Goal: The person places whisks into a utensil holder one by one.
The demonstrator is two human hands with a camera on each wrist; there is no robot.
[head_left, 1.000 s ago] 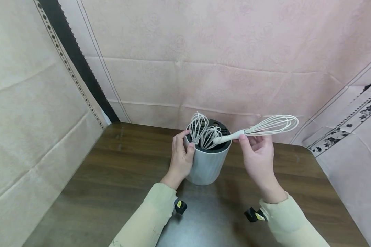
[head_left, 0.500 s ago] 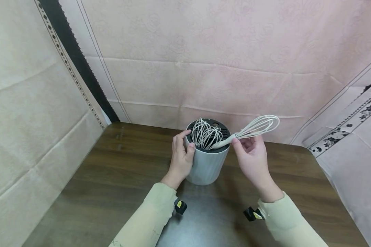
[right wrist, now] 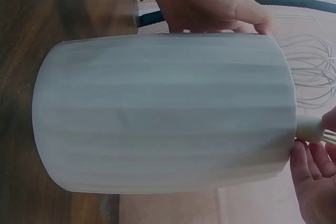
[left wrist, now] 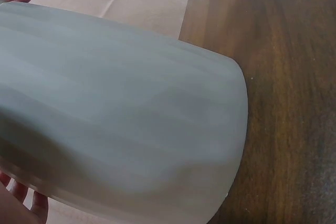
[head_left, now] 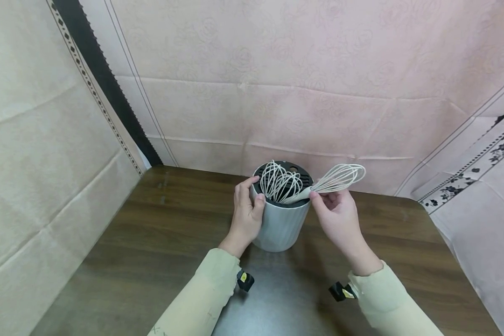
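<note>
A pale grey ribbed holder (head_left: 280, 226) with a black slotted top stands on the dark wooden table (head_left: 151, 224). My left hand (head_left: 247, 210) grips its left side near the rim. Two white whisks (head_left: 278, 182) stand in it with their wire heads up. My right hand (head_left: 335, 212) pinches the handle of a third white whisk (head_left: 333, 180), which slants with its handle end in the holder's top and its wire head up to the right. The holder (right wrist: 168, 111) fills the right wrist view, with my right hand's fingers (right wrist: 315, 171) by the whisk's handle (right wrist: 310, 128). The holder (left wrist: 115, 114) also fills the left wrist view.
Pink patterned cloth (head_left: 302, 84) hangs behind the table and on the right. A beige cloth (head_left: 38, 140) covers the left side. The holder stands near the table's back edge, with bare tabletop in front and to both sides.
My right hand has moved left and down with the whisk, and its handle end has gone into the holder's top. The left hand has stayed on the holder.
</note>
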